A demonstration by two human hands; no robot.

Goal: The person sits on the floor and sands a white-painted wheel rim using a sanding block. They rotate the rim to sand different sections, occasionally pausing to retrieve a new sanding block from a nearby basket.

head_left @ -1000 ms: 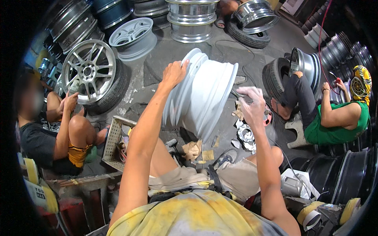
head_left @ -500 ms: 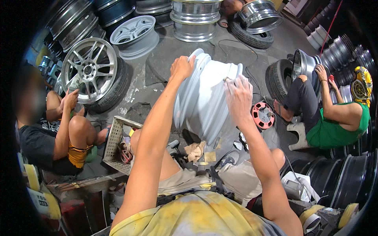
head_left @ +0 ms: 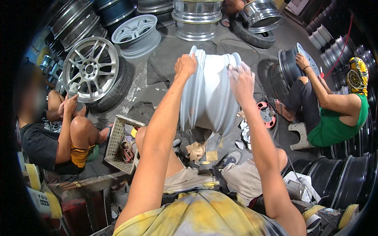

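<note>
A pale grey-white wheel rim [head_left: 214, 90] stands on its edge in front of my knees, its barrel facing me. My left hand [head_left: 186, 66] is closed over the rim's upper left lip, fingers curled round the edge. At the upper right lip is my right hand [head_left: 241, 80], coated in whitish dust. Its fingers are bent and drawn together against the lip; a small dark bit shows at the fingertips, too small to name. Below the rim, brown paper scraps [head_left: 195, 151] lie on the floor between my legs.
A plastic crate [head_left: 115, 151] with tools stands left of my knee. An orange-red reel [head_left: 266, 114] lies right of the rim with cables nearby. Co-workers sit at both sides, one with a silver wheel [head_left: 91, 70], one holding a rim [head_left: 290, 65]. Stacked rims [head_left: 197, 19] stand behind.
The pale rim has turned more upright, its lower end swinging right. My right hand has shifted slightly right and up along the lip. The right-hand co-worker's rim has tipped over, showing its face.
</note>
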